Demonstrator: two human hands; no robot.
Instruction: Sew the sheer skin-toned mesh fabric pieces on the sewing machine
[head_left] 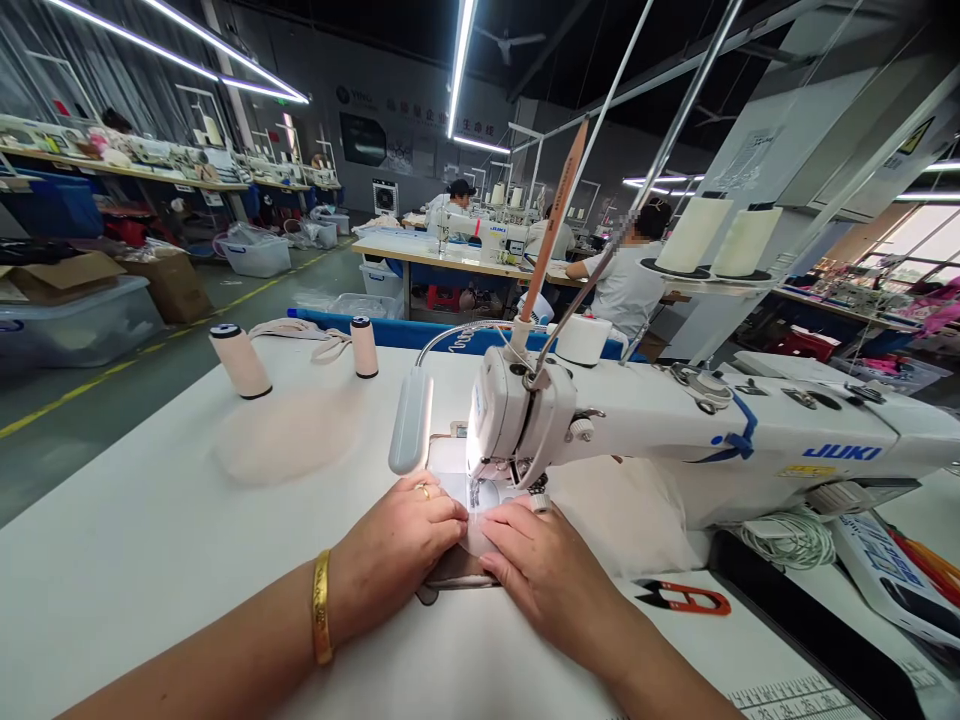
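A white JUKI sewing machine (675, 425) stands on the white table (150, 540). Under its needle lies a small pale piece of fabric (472, 535). My left hand (397, 545), with a ring and a gold bangle on the wrist, presses flat on the fabric's left side. My right hand (544, 570) presses its right side, fingertips close to the presser foot (480, 492). Both hands lie side by side, nearly touching, with the fabric mostly hidden beneath them.
Red thread snips (686, 598) lie right of my right hand. Two thread spools (240, 360) (364, 347) stand at the table's far left, near a pale fabric pile (285, 435). A lamp head (411, 420) hangs beside the needle. Other people sit at machines behind.
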